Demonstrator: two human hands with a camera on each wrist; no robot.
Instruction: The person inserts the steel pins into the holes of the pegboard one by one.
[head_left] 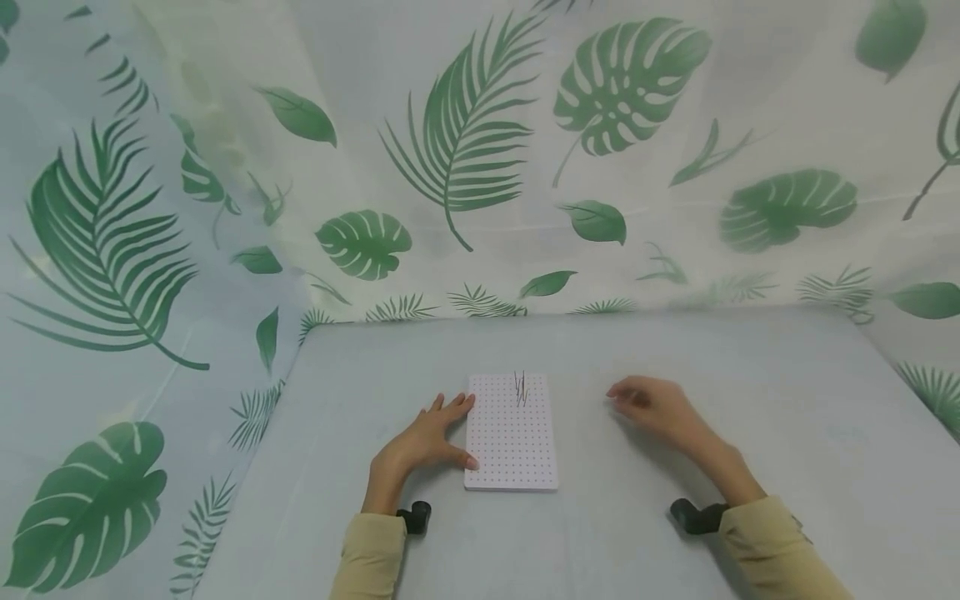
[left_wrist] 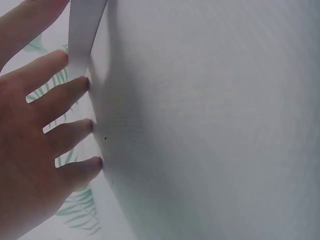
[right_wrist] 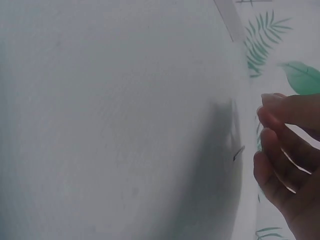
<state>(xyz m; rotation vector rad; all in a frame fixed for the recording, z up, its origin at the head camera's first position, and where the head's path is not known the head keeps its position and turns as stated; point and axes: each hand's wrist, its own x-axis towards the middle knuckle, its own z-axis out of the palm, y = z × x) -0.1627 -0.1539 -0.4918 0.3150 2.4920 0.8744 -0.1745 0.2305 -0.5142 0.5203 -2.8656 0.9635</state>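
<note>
A white board [head_left: 510, 442] dotted with a grid of small holes lies flat on the table. Several thin dark pins [head_left: 521, 389] rise from its far part. With thumb and fingers spread, my left hand [head_left: 426, 437] touches the board's left side; in the left wrist view the fingertips [left_wrist: 82, 85] line up near its edge [left_wrist: 82, 37]. To the right of the board, apart from it, my right hand [head_left: 656, 408] hovers with loosely bent fingers and nothing visible between them. A short dark sliver [right_wrist: 239, 153] shows near those fingers in the right wrist view.
A pale cloth-like surface covers the table [head_left: 750, 367]. Behind it and to the left hang white curtains [head_left: 480, 267] printed with green leaves. Black wrist cameras [head_left: 416, 517] sit at both cuffs, beside light tan sleeves [head_left: 780, 542].
</note>
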